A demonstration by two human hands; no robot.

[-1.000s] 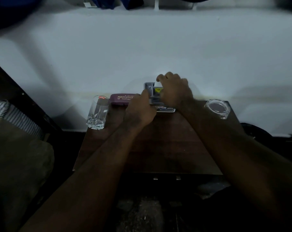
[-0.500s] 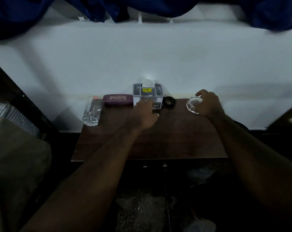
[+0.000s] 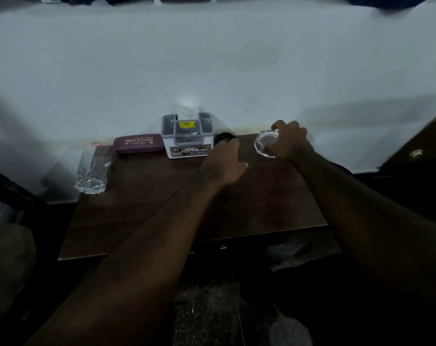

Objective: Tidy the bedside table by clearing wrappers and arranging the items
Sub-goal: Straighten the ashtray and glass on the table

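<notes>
At the bedside table's (image 3: 162, 221) back edge, the right hand (image 3: 290, 142) is gripping the glass ashtray (image 3: 265, 143), fingers curled over its rim; the left hand (image 3: 224, 163), loosely curled, is touching a small black object (image 3: 223, 137) beside the organiser (image 3: 188, 136).

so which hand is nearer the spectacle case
Left. The left hand is right of the spectacle case, past the organiser; the right hand is farther right, gripping the glass ashtray.

Probably a dim bedroom: wooden bedside table (image 3: 162, 211), spectacle case (image 3: 137, 144), drinking glass (image 3: 93, 168).
</notes>
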